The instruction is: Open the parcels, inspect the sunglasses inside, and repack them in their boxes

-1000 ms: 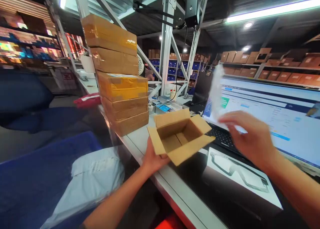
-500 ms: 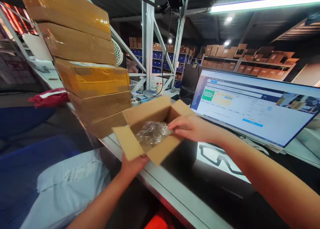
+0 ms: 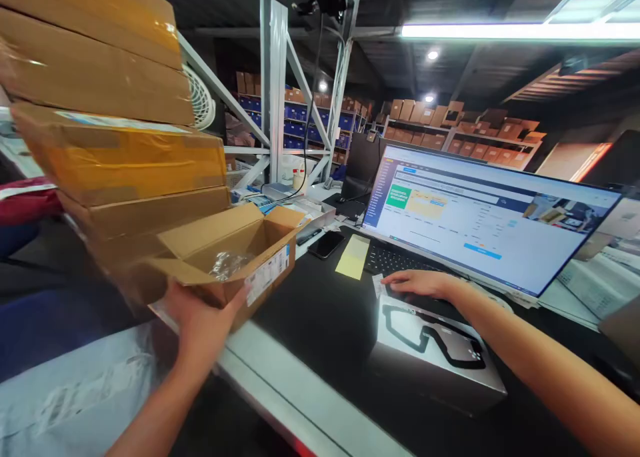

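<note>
Left hand (image 3: 200, 314) is closed round the near lower corner of an open cardboard box (image 3: 235, 237) and holds it tilted at the left edge of the tabletop (image 3: 320, 317), flaps up, just in front of a stack of taped parcels (image 3: 115, 144). Inside the box lies a crumpled clear plastic bag (image 3: 227, 264), and a white label (image 3: 267, 275) sits on the side wall. Right hand (image 3: 417, 284) is flat w/ fingers stretched out and grips nothing – it rests at the far edge of a goggles package (image 3: 435, 350), just in front of the keyboard (image 3: 395, 260) & below the lit monitor (image 3: 480, 217). A yellow note (image 3: 353, 257) and a dark phone (image 3: 326, 244) lie btwn box and keyboard, apart from both hands.
</note>
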`<state>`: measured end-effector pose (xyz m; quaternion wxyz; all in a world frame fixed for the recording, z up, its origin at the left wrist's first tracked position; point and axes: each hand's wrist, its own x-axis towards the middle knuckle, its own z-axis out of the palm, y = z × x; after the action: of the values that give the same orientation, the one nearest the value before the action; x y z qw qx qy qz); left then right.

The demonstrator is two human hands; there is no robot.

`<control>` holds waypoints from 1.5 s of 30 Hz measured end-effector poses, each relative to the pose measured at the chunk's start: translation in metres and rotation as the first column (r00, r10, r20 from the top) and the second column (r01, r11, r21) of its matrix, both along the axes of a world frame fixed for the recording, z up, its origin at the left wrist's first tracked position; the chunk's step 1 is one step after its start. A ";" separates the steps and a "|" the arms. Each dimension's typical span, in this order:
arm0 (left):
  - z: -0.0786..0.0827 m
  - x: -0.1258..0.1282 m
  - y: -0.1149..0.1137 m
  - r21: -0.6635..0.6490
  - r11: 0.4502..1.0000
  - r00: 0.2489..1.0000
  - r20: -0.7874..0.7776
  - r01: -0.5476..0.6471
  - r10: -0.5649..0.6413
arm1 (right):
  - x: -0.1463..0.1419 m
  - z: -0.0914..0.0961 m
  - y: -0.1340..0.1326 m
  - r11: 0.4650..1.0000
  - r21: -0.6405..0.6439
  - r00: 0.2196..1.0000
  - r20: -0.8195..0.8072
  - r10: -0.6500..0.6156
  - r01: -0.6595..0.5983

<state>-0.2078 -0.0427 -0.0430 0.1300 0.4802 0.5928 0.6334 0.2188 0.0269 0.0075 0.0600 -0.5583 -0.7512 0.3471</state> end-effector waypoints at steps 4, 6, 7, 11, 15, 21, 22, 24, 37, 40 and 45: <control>-0.028 0.002 -0.010 0.407 0.850 0.794 -0.365 -0.333 0.486 | -0.015 -0.017 0.012 0.998 -0.065 0.999 -0.042 -0.003 0.000; -0.039 0.010 -0.021 0.600 0.775 0.723 -0.443 -0.200 0.530 | -0.018 -0.019 0.021 0.999 -0.027 0.999 -0.048 -0.026 0.025; -0.042 0.017 -0.028 0.628 0.774 0.714 -0.507 -0.077 0.482 | -0.016 -0.017 0.024 0.999 0.010 0.998 -0.051 -0.044 0.044; -0.032 0.062 -0.047 0.323 0.833 0.695 -0.712 0.450 -0.100 | 0.025 -0.003 0.024 0.964 0.203 0.983 -0.098 -0.153 0.171; -0.014 0.103 -0.045 0.055 0.718 0.512 -0.738 0.694 -0.439 | 0.097 -0.006 -0.017 0.897 0.247 0.927 -0.171 -0.333 0.368; 0.015 0.151 -0.025 -0.055 0.549 0.334 -0.741 0.834 -0.582 | 0.183 -0.047 -0.107 0.740 0.166 0.754 -0.242 -0.611 0.652; 0.024 0.160 -0.022 -0.059 0.527 0.317 -0.740 0.848 -0.593 | 0.195 -0.052 -0.118 0.706 0.153 0.719 -0.242 -0.652 0.692; 0.045 0.181 -0.017 -0.071 0.499 0.293 -0.735 0.863 -0.612 | 0.217 -0.060 -0.134 0.626 0.139 0.639 -0.232 -0.733 0.768; 0.071 0.269 0.001 -0.762 0.505 -0.210 -0.615 0.405 -0.760 | 0.253 -0.095 -0.144 0.395 0.066 0.399 -0.078 -0.913 0.916; 0.065 0.268 0.003 -0.747 0.513 -0.156 -0.618 0.423 -0.771 | 0.256 -0.088 -0.148 0.416 0.106 0.425 -0.082 -0.901 0.903; 0.059 0.268 0.008 -0.603 0.575 -0.012 -0.695 0.553 -0.719 | 0.240 -0.057 -0.150 0.543 0.204 0.578 -0.215 -0.787 0.815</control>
<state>0.0597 -0.0350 0.0160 0.0911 0.9417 0.3147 0.0759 0.4592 -0.1231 -0.0493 0.3268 -0.8073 -0.4500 0.1976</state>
